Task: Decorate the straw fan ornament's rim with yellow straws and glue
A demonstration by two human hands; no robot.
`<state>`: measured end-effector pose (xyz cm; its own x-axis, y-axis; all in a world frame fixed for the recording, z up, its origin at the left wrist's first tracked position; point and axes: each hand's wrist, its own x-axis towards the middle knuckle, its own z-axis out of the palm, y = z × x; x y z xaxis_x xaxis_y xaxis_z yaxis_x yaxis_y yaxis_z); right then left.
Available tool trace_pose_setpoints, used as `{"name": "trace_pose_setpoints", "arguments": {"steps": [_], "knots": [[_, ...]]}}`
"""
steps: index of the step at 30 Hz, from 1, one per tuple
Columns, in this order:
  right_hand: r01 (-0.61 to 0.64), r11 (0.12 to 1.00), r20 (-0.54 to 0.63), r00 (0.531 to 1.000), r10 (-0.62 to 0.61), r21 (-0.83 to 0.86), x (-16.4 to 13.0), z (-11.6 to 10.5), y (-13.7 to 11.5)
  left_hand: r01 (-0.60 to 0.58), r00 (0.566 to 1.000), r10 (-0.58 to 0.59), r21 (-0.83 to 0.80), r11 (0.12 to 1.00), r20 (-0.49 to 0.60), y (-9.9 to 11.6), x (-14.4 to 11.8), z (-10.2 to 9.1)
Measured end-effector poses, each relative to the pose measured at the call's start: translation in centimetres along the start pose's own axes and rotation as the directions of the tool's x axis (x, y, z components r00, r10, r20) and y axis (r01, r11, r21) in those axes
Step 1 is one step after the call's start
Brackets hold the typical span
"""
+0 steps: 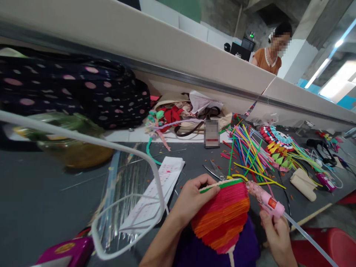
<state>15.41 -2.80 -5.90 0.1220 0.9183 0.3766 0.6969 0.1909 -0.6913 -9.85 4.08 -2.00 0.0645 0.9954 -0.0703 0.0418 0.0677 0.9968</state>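
My left hand (191,198) grips the top left edge of a fan-shaped panel (222,217) made of pink, orange and red strips, with a green strip along its top. My right hand (275,231) holds a pink glue gun (265,200) with its tip at the panel's upper right corner. A clear glue stick (308,239) juts out behind the gun toward the lower right. The panel sits over my lap at the grey table's (44,200) front edge.
Loose coloured sticks (247,150) and scissors (214,171) lie just beyond the panel. A finished decorated piece (278,142), a cream block (303,183), a dotted dark bag (75,87), a white cable (111,148) and printed papers (158,189) crowd the table. A person (271,55) sits behind the divider.
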Motion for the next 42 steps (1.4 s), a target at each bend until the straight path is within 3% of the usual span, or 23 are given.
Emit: {"name": "trace_pose_setpoints", "arguments": {"steps": [42], "knots": [[-0.060, 0.995, -0.017, 0.998, 0.061, 0.082, -0.28, -0.01, 0.09, 0.081, 0.997, -0.080, -0.044, 0.996, 0.010, -0.04, 0.12, 0.26]]}}
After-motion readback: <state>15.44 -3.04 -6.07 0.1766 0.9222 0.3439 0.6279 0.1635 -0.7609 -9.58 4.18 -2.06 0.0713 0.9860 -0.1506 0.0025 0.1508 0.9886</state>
